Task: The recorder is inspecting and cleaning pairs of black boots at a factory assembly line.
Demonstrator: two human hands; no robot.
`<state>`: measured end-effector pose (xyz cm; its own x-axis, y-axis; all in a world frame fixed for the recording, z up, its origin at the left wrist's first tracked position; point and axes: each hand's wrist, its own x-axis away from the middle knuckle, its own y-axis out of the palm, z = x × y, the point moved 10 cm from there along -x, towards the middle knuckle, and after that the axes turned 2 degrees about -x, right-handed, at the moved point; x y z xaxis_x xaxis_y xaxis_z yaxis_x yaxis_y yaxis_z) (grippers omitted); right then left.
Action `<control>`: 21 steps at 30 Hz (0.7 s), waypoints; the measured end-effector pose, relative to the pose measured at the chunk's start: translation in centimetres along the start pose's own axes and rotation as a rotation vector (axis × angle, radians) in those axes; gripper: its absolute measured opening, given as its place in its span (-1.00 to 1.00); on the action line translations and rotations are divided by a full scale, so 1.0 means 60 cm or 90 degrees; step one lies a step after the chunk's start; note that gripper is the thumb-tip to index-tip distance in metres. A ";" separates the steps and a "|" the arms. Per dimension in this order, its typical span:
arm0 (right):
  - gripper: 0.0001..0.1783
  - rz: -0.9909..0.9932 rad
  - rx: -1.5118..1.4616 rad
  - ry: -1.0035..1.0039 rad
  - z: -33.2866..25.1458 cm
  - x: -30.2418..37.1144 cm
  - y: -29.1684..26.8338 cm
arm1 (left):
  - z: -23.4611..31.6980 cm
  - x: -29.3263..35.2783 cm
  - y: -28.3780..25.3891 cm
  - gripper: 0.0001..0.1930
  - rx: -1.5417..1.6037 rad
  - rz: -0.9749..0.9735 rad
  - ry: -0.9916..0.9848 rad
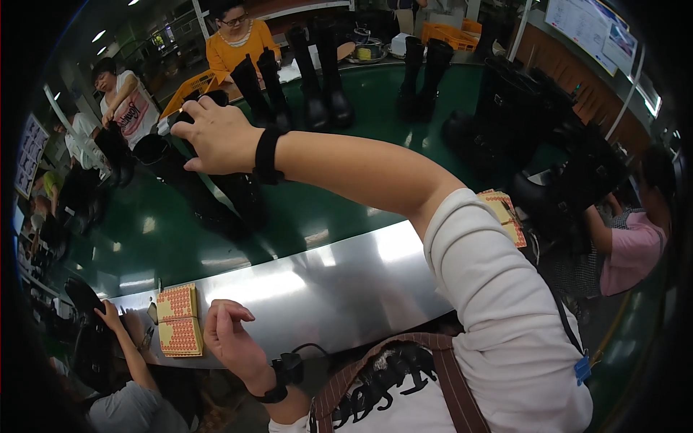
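Observation:
My right hand [220, 137] reaches far across to the left, its fingers bent over the upper part of a tall black boot [245, 198] standing on the green table. The hand hides much of that boot's shaft. Just left of it stands a matching black boot [184, 180], its top opening visible. A small pale patch shows by the fingertips; I cannot make out what it is. My left hand [234, 339] hovers over the near steel edge, fingers loosely curled in, with nothing seen in them. Both wrists wear black bands.
Stacks of yellow-and-red printed cards [180, 321] lie on the steel strip [325, 278] at left. More cards [505, 216] sit at right. Other boot pairs [321, 86] stand across the green table [375, 90], with a dark boot heap [505, 119] at right. Several people work around it.

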<state>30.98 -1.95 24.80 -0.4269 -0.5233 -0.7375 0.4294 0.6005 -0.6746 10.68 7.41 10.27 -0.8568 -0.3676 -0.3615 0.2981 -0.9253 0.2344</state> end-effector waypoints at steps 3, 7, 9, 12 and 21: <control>-0.59 0.211 0.010 -0.078 0.056 0.055 -0.104 | -0.003 -0.005 0.027 -0.71 -0.053 -0.044 0.032; -0.68 0.003 0.199 0.140 0.287 0.160 -0.118 | -0.064 -0.006 0.055 -0.72 -0.025 -0.054 -0.043; -0.60 -0.093 0.260 0.281 0.423 0.232 -0.135 | -0.130 0.006 0.070 -0.74 0.025 -0.062 -0.200; -0.42 -0.142 0.397 0.417 0.593 0.303 -0.200 | -0.182 0.022 0.093 -0.76 0.035 -0.101 -0.300; -0.09 -0.166 0.423 0.672 0.854 0.387 -0.280 | -0.225 0.014 0.121 -0.73 -0.050 -0.088 -0.323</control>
<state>54.67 -55.15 17.39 -0.8508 0.3368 -0.4034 0.4207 -0.0237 -0.9069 17.80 -0.86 -0.51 -0.9804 -0.1682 0.1031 0.1817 -0.9734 0.1394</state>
